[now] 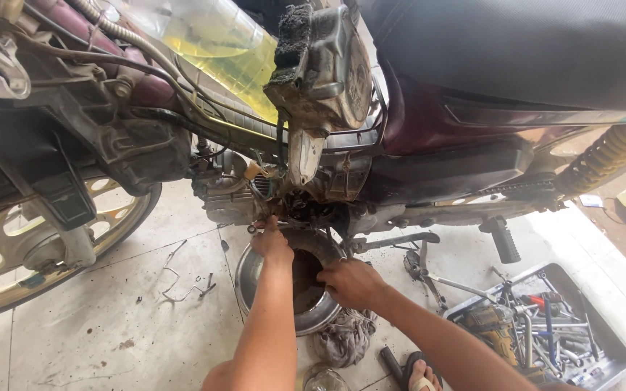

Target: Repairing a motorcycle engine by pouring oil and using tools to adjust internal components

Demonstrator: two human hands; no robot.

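A maroon motorcycle stands on a pale tiled floor, stained and gritty. Under its engine sits a steel drain pan. A tool tray lies near right. The left hand reaches up to the engine, fingers pinching a small part; the right hand rests on the pan's rim, fingers curled.

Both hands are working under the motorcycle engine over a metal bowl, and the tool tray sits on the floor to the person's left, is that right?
Not quite. The head view shows the tool tray on the right, not the left. Both the left hand and right hand are under the engine, over the metal bowl.
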